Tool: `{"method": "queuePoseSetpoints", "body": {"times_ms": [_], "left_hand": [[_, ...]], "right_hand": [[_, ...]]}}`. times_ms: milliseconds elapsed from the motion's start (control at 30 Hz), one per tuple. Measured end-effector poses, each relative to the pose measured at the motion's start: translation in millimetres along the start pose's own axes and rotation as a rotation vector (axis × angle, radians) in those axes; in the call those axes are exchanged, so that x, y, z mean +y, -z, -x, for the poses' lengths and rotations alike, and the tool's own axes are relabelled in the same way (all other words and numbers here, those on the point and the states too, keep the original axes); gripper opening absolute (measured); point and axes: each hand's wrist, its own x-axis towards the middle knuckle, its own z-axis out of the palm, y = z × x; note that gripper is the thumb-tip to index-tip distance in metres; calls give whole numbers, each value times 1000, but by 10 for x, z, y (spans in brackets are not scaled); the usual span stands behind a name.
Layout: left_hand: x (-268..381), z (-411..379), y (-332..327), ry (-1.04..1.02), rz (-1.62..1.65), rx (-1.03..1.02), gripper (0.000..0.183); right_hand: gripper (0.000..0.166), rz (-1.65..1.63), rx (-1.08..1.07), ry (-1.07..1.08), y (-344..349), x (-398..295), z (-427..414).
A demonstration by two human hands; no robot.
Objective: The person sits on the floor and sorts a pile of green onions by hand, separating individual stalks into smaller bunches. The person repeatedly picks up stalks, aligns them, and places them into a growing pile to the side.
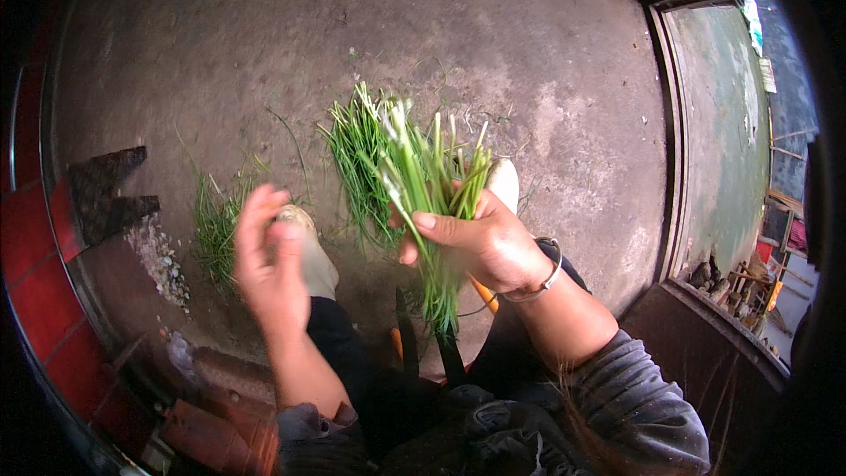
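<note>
My right hand, with a bracelet at the wrist, grips a bunch of green leafy stalks that look like garlic chives. Their pale stem ends point away from me and the green tips hang towards my lap. My left hand is raised to the left of the bunch, blurred, its fingers apart and holding nothing. Beyond the bunch, a pile of the same greens lies on the floor, partly hidden by it. A looser heap of thin green leaves lies on the floor left of my left hand.
Pale scraps lie on the concrete floor at the left, near a dark flat piece and red tiles. My pale shoes stand either side of the greens. A doorway frame is at the right.
</note>
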Motion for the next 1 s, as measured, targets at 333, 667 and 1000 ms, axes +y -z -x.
{"method": "queuePoseSetpoints", "body": {"times_ms": [333,667,1000], "left_hand": [[198,218,-373,349,574,-215,32],[133,226,-324,321,603,-109,15],[95,97,-153,308,661,7,14]], "right_hand": [[19,51,-2,1,-167,186,-72],[26,137,-17,-75,-186,155,-66],[12,-15,-52,-167,-219,82,-23]]}}
